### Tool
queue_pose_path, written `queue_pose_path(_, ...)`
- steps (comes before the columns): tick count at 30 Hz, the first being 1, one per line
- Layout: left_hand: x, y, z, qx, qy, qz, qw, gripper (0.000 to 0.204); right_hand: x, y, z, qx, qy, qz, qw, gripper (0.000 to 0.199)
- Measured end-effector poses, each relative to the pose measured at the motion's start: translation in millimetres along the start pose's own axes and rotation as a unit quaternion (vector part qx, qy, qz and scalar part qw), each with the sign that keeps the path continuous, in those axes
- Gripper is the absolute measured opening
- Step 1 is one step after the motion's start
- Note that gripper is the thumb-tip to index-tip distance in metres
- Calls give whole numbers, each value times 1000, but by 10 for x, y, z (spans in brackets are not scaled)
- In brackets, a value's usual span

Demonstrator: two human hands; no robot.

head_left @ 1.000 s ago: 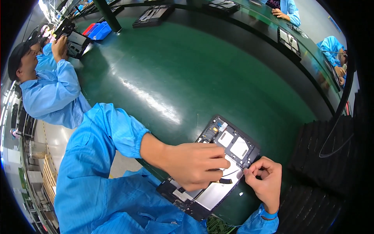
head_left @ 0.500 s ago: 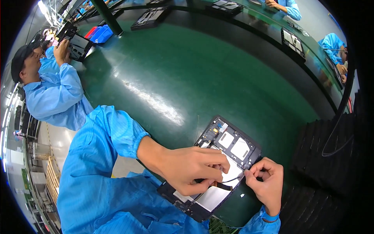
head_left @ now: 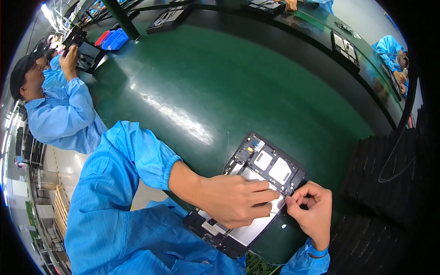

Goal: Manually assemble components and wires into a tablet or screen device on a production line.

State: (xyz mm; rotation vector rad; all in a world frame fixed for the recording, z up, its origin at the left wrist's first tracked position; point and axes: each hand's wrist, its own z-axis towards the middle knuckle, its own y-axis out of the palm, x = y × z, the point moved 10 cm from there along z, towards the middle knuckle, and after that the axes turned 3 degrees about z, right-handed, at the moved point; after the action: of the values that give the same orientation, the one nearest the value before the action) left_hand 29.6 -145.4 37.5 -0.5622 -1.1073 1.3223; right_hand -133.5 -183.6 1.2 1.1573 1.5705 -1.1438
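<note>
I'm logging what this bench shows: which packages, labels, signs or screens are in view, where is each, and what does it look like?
Pale rectangular labels: two side by side inside the open black device frame, near its far end.
Blue bin: far left of the green table, boxy, beside a red one.
Dark flat trays: along the table's far edge, rectangular.
No lit screen or sign can be made out.

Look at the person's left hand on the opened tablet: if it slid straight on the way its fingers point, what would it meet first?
Probably the right hand: the left hand points right across the opened tablet, fingertips almost touching it. Depth is uncertain.
</note>
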Motion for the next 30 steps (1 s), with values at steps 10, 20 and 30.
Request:
queue_pose_path(10,13,-21,9,4,2,18,1000,41,-41,15,-3,-1,5,1,1000,12)
queue_pose_path(20,54,-3,56,-8,1,28,1000,32,51,-7,5,-8,4,33,999,12)
queue_pose_path(30,108,-61,111,23,47,123,991,25,-68,-11,-11,28,-28,-5,999,11)
